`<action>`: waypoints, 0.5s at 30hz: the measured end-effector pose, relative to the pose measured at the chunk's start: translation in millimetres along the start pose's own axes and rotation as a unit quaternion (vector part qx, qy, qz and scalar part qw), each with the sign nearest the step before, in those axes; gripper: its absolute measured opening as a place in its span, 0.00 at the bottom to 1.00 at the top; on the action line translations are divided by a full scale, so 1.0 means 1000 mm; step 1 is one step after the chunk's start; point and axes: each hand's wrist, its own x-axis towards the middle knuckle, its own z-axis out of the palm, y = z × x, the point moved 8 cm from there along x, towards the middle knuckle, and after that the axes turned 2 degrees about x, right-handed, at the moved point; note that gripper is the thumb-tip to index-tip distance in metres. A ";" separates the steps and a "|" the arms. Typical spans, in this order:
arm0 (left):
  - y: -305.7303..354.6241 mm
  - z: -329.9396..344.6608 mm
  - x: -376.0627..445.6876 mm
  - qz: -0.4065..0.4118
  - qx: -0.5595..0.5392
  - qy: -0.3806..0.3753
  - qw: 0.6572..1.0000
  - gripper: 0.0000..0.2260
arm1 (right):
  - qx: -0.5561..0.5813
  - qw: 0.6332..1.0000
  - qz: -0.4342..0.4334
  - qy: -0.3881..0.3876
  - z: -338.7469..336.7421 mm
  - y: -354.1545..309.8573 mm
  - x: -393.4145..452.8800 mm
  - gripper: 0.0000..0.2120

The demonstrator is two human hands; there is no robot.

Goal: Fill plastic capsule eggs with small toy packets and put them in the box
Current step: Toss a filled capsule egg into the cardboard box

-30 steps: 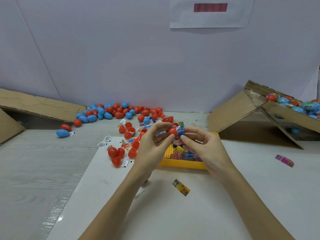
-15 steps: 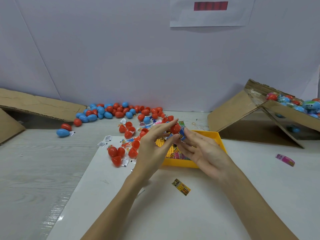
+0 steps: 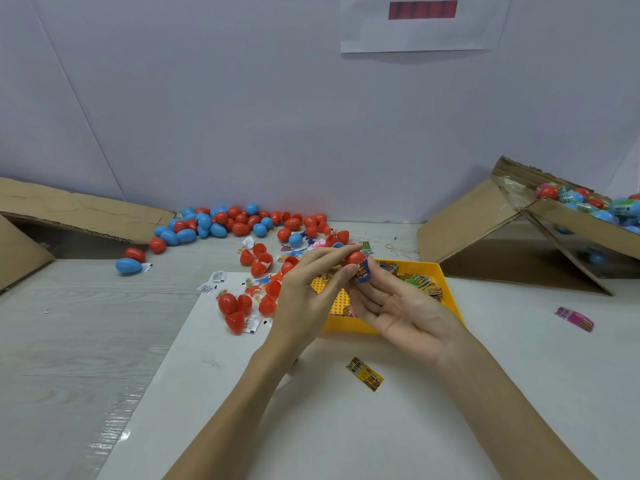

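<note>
Above the yellow tray (image 3: 450, 299), both hands pinch a red egg (image 3: 355, 258).

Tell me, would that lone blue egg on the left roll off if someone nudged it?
Probably, though in a wobbly curve: the blue egg is rounded, with one end narrower, and lies on its side on the smooth table. It looks like thin glossy plastic, so likely light and a bit slippery.
</note>
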 end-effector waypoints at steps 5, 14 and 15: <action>-0.005 0.002 -0.002 -0.017 -0.027 -0.002 0.999 0.14 | 0.004 1.000 0.007 0.005 0.001 0.001 -0.002 0.11; -0.005 0.000 -0.003 -0.013 -0.035 0.011 0.999 0.13 | 0.026 1.000 0.005 0.017 0.002 0.002 -0.003 0.17; -0.005 0.000 -0.003 -0.009 -0.027 0.011 1.000 0.13 | 0.029 0.999 0.004 0.019 0.002 0.002 -0.003 0.19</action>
